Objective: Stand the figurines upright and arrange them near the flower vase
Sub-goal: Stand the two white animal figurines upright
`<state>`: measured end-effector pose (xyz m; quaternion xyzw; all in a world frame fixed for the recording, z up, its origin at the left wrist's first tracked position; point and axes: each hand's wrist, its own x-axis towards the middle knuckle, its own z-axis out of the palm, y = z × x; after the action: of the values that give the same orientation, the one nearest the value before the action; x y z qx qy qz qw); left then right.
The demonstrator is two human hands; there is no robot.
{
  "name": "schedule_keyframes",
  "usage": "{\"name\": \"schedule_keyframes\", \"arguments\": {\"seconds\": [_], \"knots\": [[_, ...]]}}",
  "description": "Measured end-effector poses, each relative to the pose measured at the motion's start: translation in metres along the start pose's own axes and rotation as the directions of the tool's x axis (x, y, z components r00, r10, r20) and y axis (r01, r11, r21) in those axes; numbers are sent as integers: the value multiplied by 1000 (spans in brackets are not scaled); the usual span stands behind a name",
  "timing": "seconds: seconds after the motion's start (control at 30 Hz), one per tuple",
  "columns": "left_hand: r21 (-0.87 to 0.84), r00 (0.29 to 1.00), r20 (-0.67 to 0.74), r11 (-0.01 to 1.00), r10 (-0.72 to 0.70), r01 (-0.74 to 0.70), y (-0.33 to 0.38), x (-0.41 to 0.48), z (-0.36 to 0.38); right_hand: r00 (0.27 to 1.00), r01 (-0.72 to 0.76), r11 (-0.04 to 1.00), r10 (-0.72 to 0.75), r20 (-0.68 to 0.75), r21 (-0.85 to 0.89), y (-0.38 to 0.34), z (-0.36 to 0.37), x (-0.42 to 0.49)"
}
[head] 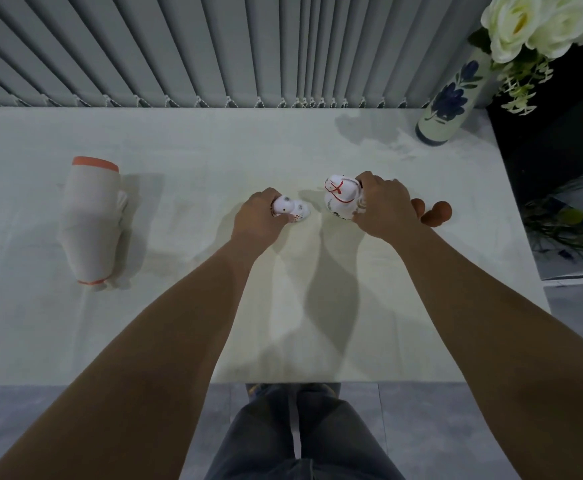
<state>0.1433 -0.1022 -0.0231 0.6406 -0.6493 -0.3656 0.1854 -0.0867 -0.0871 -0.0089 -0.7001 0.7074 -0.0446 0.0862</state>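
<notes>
head | left hand grips small white figurine | right hand grips red-striped figurine

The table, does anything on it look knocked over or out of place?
Yes. The large white figurine with orange bands lies toppled on its side at the table's left, far from the flower vase. The left hand grips a small white figurine that also lies flat.
</notes>
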Motion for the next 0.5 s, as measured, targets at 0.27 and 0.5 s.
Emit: {"name": "schedule_keyframes", "arguments": {"seconds": [0.27,0.5], "knots": [[37,999,-8,998,54,-53,15,8,14,997,-72,996,69,-42,-53,5,-3,-3],[43,999,-8,998,50,-50,20,13,19,999,-42,997,41,-6,-67,3,-12,1]]}}
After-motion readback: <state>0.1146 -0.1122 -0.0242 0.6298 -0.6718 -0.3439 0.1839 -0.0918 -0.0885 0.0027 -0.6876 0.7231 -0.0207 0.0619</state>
